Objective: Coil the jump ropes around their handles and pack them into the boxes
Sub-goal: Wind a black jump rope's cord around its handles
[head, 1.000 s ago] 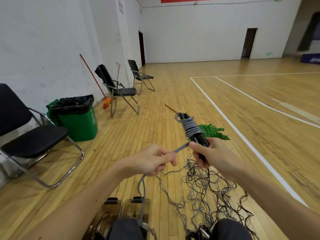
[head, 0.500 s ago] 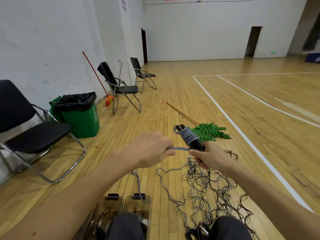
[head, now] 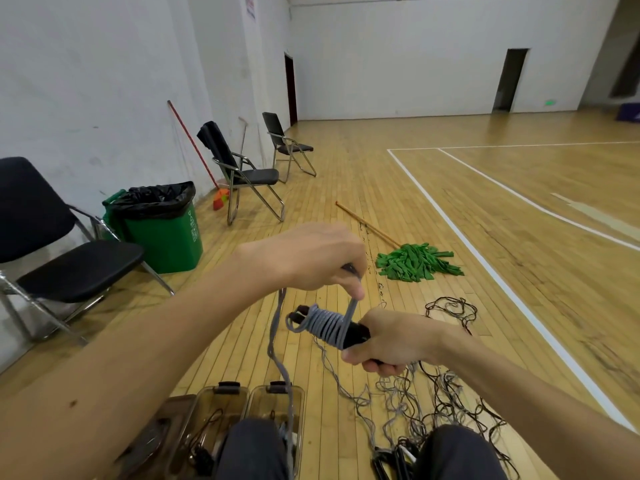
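Observation:
My right hand (head: 391, 341) grips the black handles (head: 356, 332) of a jump rope, pointing up and to the left. Grey rope (head: 327, 325) is wound in several turns around their far end. My left hand (head: 318, 258) is above the handles and pinches the rope's free length, which runs down from my fingers to the coil. The loose grey rope (head: 277, 341) hangs down past my left wrist toward the boxes. Clear brown plastic boxes (head: 221, 400) stand open on the floor by my knees, with dark cords inside. A tangle of grey and black ropes (head: 433, 403) lies on the floor under my right forearm.
A green mop (head: 415, 261) with a wooden stick lies on the wooden floor ahead. A green bin (head: 162, 230) with a black liner and several black folding chairs (head: 52, 258) stand along the left wall. More black handles (head: 391, 462) lie between my knees.
My left hand has risen from beside the handles to above them, carrying the rope over the coil. My right hand has dropped and tilted the handles flatter, pointing left.

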